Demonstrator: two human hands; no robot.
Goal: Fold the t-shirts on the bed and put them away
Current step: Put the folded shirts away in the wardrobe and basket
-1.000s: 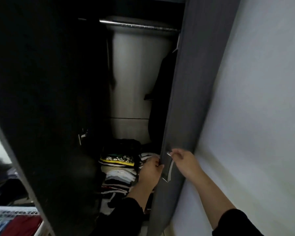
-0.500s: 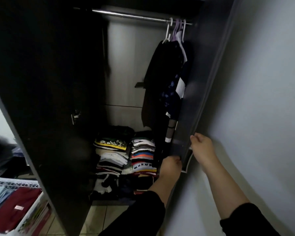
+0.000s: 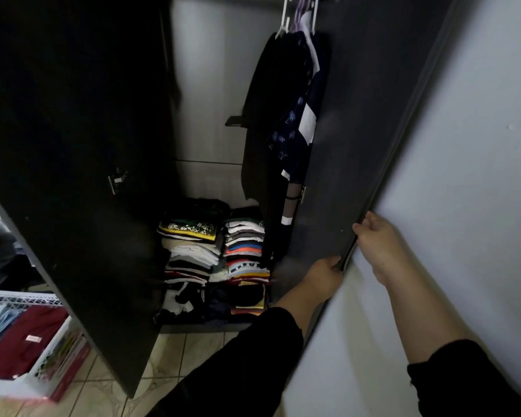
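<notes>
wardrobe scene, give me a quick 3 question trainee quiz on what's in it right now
1. True or false: both hands grip the edge of the right door.
2. Where do the folded shirts lie? A) on a shelf at the top B) in stacks at the wardrobe's bottom C) on the floor tiles
3. What sits in the white basket at lower left?

Key
1. True: left hand and right hand both curl round the edge.
2. B
3. A folded red garment, with other fabric beside it.
</notes>
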